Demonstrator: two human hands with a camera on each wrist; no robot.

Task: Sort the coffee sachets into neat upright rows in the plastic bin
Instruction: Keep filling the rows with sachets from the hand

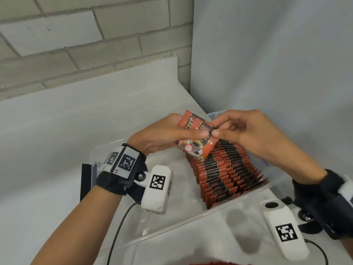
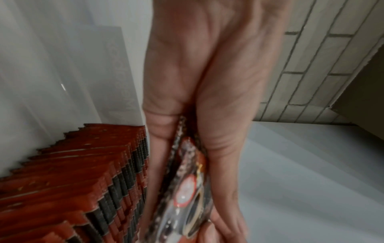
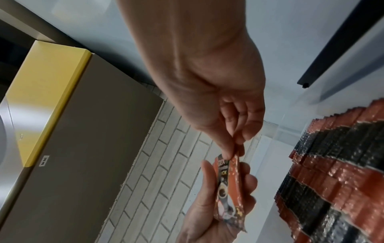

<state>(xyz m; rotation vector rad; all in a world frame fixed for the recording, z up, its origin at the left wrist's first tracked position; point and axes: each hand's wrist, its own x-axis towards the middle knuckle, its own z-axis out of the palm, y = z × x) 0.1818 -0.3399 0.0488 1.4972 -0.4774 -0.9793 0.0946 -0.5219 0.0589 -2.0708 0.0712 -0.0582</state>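
Note:
A clear plastic bin (image 1: 172, 224) sits on the white counter, with a long upright row of red-and-black coffee sachets (image 1: 227, 175) along its right side; the row also shows in the wrist views (image 2: 79, 185) (image 3: 336, 172). Above the row's far end my left hand (image 1: 164, 136) holds a small stack of sachets (image 1: 196, 144) between thumb and fingers. My right hand (image 1: 238, 131) pinches the top edge of the front sachet (image 3: 230, 185) with thumb and forefinger. The stack shows edge-on in the left wrist view (image 2: 187, 189).
A brick wall (image 1: 86, 39) stands behind the counter (image 1: 57, 131), and a pale panel (image 1: 277, 64) rises at the right. A black bracket (image 1: 86, 180) sits left of the bin. The bin's left half holds no sachets.

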